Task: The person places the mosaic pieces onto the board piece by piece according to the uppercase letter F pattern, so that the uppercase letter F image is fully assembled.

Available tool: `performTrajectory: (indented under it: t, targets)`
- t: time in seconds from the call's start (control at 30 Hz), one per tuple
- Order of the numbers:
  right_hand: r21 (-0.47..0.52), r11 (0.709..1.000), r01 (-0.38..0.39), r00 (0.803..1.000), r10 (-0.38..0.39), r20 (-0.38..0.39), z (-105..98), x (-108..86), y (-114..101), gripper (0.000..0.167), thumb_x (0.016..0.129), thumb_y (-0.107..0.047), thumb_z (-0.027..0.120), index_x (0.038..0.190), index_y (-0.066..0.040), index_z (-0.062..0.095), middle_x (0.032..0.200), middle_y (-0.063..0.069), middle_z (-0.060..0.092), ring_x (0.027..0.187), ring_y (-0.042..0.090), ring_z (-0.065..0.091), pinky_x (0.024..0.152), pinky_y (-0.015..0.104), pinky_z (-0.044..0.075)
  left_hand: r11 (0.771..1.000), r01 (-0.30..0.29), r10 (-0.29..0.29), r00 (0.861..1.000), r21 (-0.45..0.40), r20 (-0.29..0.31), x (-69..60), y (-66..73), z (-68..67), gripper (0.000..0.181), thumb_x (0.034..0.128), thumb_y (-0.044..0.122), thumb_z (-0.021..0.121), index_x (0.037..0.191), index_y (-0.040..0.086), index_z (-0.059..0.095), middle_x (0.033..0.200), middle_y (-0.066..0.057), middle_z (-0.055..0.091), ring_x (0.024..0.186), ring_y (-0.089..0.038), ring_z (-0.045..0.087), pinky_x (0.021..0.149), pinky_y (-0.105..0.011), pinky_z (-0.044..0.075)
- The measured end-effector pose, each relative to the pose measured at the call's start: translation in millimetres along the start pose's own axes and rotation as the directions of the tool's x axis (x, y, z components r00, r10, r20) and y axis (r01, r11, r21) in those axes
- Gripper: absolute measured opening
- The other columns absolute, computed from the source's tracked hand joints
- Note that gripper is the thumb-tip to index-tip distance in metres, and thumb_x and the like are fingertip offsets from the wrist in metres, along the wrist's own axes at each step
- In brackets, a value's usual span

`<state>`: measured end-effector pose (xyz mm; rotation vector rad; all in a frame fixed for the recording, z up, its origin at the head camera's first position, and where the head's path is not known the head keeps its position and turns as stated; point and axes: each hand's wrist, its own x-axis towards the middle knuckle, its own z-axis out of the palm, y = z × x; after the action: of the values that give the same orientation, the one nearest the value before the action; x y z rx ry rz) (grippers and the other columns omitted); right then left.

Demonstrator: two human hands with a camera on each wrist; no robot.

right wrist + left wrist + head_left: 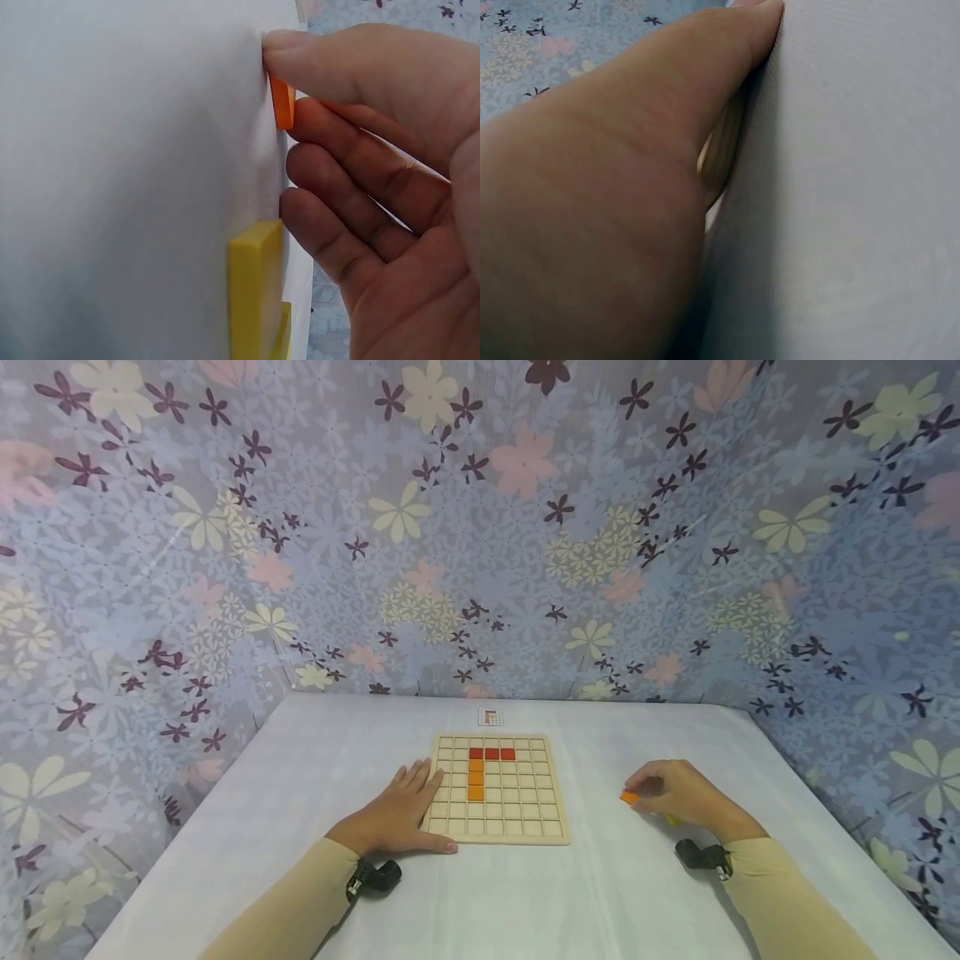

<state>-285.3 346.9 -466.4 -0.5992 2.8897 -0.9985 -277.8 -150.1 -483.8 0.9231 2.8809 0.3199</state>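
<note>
A wooden grid board lies on the table. Three red tiles fill a row near its top, and three orange tiles run down in a column below the leftmost red one. My left hand rests along the board's left side, fingers spread, its thumb by the lower edge. To the right of the board, my right hand pinches an orange tile between thumb and fingers, close to the tabletop. Yellow tiles lie beneath that hand, mostly hidden from the head view.
Behind the board lies a small printed card with a grid pattern. A white cloth covers the table. Flowered fabric hangs along the table's back and sides. Each wrist wears a black camera mount.
</note>
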Motion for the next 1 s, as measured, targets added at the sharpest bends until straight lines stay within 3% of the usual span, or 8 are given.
performTrajectory:
  t: [0.43,0.77,1.0]
  targets:
    - [-0.031,1.0,0.004,1.0,-0.004,0.001,3,9.0,-11,0.027,0.084,-0.008,0.09,0.109,-0.006,0.079,0.106,0.002,0.075,0.097,0.024,0.069,0.087,0.047,0.057,1.0,-0.004,0.004,1.0,-0.01,0.003,0.5,-1.3,1.1,0.135,0.0774,0.096,0.054,0.168,0.002,0.019,0.173,-0.022,0.007,0.159,-0.037,0.004,0.125,-0.052,0.002]
    - [-0.015,0.999,0.044,0.999,-0.044,-0.005,14,36.3,-26,0.026,0.085,-0.006,0.088,0.11,-0.006,0.079,0.104,0.0,0.075,0.094,0.02,0.068,0.084,0.042,0.057,1.0,-0.001,0.001,1.0,-0.005,0.003,0.6,-0.8,0.2,0.135,0.0774,0.096,0.053,0.168,0.002,0.019,0.173,-0.023,0.007,0.159,-0.037,0.005,0.125,-0.053,0.003]
    - [-0.003,0.993,0.12,0.993,-0.12,-0.012,27,57.9,-48,0.024,0.086,-0.005,0.087,0.109,-0.008,0.08,0.104,-0.002,0.076,0.094,0.021,0.068,0.084,0.043,0.058,1.0,0.004,-0.004,1.0,0.004,0.003,1.1,-1.9,0.5,0.136,0.0756,0.098,0.052,0.168,0.003,0.019,0.173,-0.022,0.007,0.159,-0.036,0.004,0.125,-0.052,0.003]
